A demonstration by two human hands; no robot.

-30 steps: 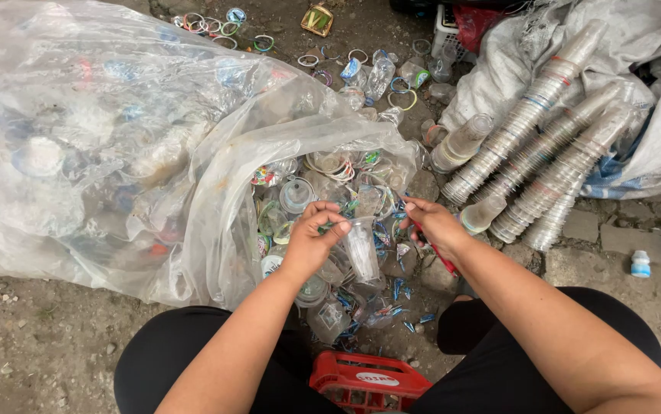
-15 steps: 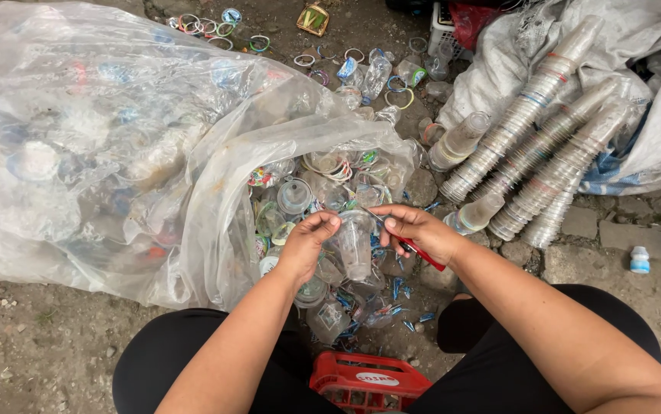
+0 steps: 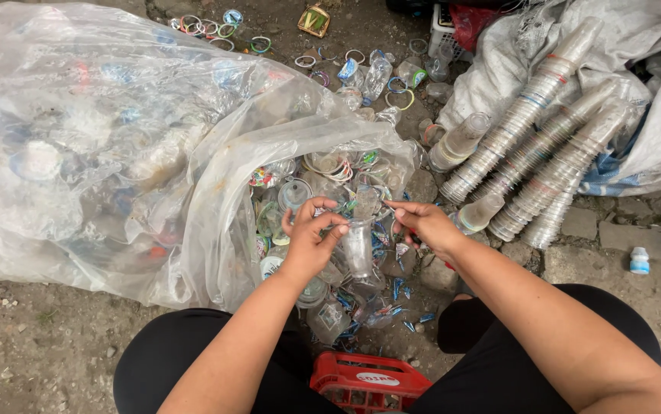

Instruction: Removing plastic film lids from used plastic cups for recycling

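Holding a clear plastic cup [image 3: 359, 247] at centre frame, just below the mouth of the big clear bag [image 3: 100, 153] that fills the left half. The left hand [image 3: 311, 234] curls over the cup's rim, thumb and fingers pinched close on its edge. The right hand [image 3: 422, 224] sits just right of the cup, fingertips pressed together on something small at the rim, maybe a strip of lid film; can't tell exactly. Something red shows under that hand, unclear what.

Doing this well, by my read: keep the left grip firm on the rim without crushing the thin wall, and pull with the right fingertips close to the edge so the piece comes off whole.

Loose cups, ring-shaped rims and scraps [image 3: 346, 172] lie around the bag mouth. Long stacks of nested cups [image 3: 529, 146] lean on white sacks [image 3: 652, 69] at upper right. A red crate [image 3: 365, 383] sits bottom centre between the knees. A small white bottle [image 3: 639, 261] stands at the right edge on paving.
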